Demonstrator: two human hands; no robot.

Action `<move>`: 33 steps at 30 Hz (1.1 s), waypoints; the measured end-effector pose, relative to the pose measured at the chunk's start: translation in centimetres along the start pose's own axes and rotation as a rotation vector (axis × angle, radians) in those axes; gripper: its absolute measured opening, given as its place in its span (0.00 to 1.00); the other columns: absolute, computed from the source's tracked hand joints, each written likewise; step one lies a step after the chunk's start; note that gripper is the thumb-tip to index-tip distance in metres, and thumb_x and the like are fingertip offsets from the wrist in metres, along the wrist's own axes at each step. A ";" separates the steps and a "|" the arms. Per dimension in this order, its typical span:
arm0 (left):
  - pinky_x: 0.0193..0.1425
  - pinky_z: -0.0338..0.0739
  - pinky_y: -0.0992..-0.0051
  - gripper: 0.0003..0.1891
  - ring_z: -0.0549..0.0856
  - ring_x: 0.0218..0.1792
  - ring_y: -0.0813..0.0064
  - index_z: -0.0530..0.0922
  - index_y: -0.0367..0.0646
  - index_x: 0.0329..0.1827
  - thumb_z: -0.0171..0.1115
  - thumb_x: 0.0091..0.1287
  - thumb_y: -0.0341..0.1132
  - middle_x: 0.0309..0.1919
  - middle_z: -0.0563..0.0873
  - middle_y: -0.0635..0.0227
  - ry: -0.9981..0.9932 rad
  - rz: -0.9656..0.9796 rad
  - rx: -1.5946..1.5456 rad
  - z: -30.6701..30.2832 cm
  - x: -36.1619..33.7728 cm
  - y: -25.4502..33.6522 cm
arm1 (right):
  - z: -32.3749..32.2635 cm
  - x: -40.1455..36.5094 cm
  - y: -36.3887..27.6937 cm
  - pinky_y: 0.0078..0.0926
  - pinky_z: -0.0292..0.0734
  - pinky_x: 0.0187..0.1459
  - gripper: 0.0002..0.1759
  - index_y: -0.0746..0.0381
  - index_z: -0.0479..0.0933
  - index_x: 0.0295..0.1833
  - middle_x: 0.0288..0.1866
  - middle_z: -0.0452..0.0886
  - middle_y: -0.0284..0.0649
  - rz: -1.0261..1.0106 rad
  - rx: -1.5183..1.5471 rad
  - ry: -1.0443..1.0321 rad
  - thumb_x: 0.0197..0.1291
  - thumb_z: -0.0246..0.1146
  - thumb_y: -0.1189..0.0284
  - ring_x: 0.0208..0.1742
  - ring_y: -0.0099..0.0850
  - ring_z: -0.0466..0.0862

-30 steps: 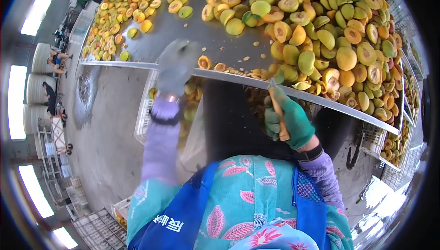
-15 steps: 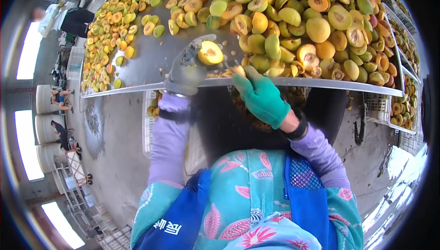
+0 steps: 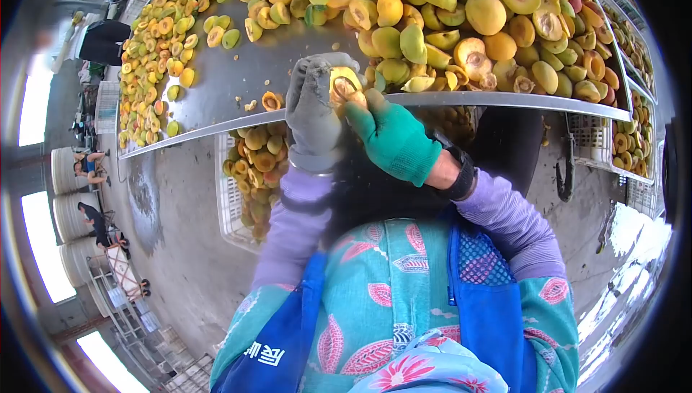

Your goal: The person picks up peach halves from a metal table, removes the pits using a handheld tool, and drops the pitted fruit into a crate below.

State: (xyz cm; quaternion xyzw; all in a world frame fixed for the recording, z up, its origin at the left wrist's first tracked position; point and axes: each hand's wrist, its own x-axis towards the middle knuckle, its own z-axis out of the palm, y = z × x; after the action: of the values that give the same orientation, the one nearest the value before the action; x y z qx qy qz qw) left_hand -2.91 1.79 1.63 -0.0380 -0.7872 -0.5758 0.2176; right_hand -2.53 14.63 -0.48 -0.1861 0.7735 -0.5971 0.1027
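Metal table: left hand cups fruit, right hand angled inward.

Gray-gloved left hand and green-gloved right hand meet at 1 halved stone fruit.
The left grips it, cut face showing, by the near edge of a metal table; heaped fruit crowds the table's right side.

A yellow-green fruit sits in the left hand, its orange cut face exposed toward the right hand, whose fingers grip a tan-handled tool close against that face.
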 end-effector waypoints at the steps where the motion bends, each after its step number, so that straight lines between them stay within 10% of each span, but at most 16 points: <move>1: 0.44 0.80 0.70 0.20 0.84 0.37 0.65 0.76 0.34 0.49 0.49 0.74 0.46 0.39 0.83 0.56 0.018 0.061 0.049 0.2 -0.1 0.1 | 0.4 -0.2 0.3 0.49 0.70 0.26 0.19 0.66 0.68 0.39 0.23 0.76 0.57 -0.010 0.021 0.011 0.69 0.54 0.58 0.26 0.56 0.78; 6: 0.42 0.79 0.74 0.13 0.84 0.35 0.72 0.78 0.34 0.40 0.52 0.72 0.37 0.36 0.84 0.61 -0.032 0.227 0.149 0.3 0.6 0.0 | 2.4 -1.1 -0.1 0.48 0.70 0.25 0.18 0.65 0.69 0.41 0.22 0.76 0.57 0.074 0.082 0.163 0.69 0.55 0.59 0.25 0.56 0.79; 7: 0.42 0.78 0.76 0.12 0.83 0.35 0.76 0.79 0.35 0.36 0.52 0.72 0.36 0.34 0.84 0.64 0.001 -0.225 -0.352 0.6 0.5 0.6 | 3.2 -1.3 -0.1 0.48 0.70 0.24 0.18 0.65 0.69 0.42 0.22 0.76 0.57 0.109 0.148 0.182 0.69 0.55 0.58 0.25 0.56 0.79; 17: 0.36 0.78 0.74 0.12 0.82 0.29 0.73 0.78 0.35 0.39 0.55 0.71 0.37 0.30 0.84 0.60 -0.340 -0.485 -0.449 0.3 3.9 0.6 | 2.0 -0.6 -1.1 0.43 0.69 0.21 0.20 0.66 0.72 0.40 0.19 0.72 0.53 0.172 0.459 0.122 0.71 0.50 0.58 0.19 0.51 0.75; 21: 0.31 0.78 0.75 0.07 0.82 0.25 0.77 0.80 0.35 0.37 0.60 0.68 0.31 0.27 0.84 0.64 0.132 -0.356 -0.354 2.6 2.6 -0.5 | 1.9 -0.2 0.5 0.34 0.65 0.16 0.22 0.65 0.72 0.37 0.16 0.70 0.44 0.050 0.505 0.114 0.71 0.50 0.56 0.13 0.37 0.71; 25: 0.34 0.78 0.77 0.08 0.82 0.29 0.74 0.78 0.37 0.37 0.57 0.67 0.34 0.30 0.83 0.64 -0.422 -0.531 -0.340 0.6 4.5 0.1 | -0.3 -0.3 -3.1 0.27 0.59 0.10 0.24 0.59 0.69 0.31 0.16 0.70 0.35 0.475 0.801 -0.062 0.69 0.49 0.49 0.10 0.27 0.67; 28: 0.34 0.77 0.78 0.09 0.81 0.29 0.75 0.79 0.38 0.37 0.59 0.66 0.35 0.30 0.83 0.65 -0.602 -0.083 -0.138 0.8 5.2 -6.2 | 1.4 -0.1 -2.0 0.26 0.58 0.10 0.25 0.56 0.67 0.31 0.16 0.67 0.33 0.662 1.196 -0.120 0.68 0.47 0.45 0.09 0.26 0.65; 29: 0.33 0.77 0.79 0.08 0.81 0.29 0.75 0.78 0.38 0.34 0.58 0.67 0.34 0.30 0.83 0.65 -0.742 -0.187 0.440 1.2 5.9 0.8 | 1.6 -0.2 -1.6 0.25 0.58 0.10 0.25 0.54 0.67 0.32 0.15 0.66 0.32 0.712 1.308 -0.174 0.67 0.46 0.43 0.09 0.25 0.65; 32: 0.33 0.77 0.78 0.09 0.81 0.28 0.74 0.77 0.36 0.33 0.58 0.68 0.34 0.30 0.83 0.63 -0.464 -0.292 -0.265 2.6 5.2 0.0 | 1.0 0.4 -1.1 0.17 0.61 0.14 0.19 0.50 0.69 0.40 0.23 0.67 0.25 0.585 1.401 -0.272 0.71 0.46 0.47 0.17 0.19 0.66; 33: 0.34 0.77 0.75 0.13 0.81 0.28 0.72 0.77 0.36 0.34 0.54 0.71 0.39 0.29 0.82 0.62 -0.306 -0.612 -0.442 2.5 4.6 0.8 | -0.2 -0.2 -1.2 0.18 0.58 0.16 0.20 0.50 0.68 0.39 0.21 0.65 0.24 0.568 1.572 -0.402 0.71 0.45 0.47 0.17 0.17 0.64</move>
State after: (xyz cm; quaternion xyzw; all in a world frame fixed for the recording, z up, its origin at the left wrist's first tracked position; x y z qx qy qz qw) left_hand -7.54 3.53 3.51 0.0670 -0.6426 -0.7571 -0.0971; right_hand -2.24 14.56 0.75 0.0375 0.1197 -0.8669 0.4824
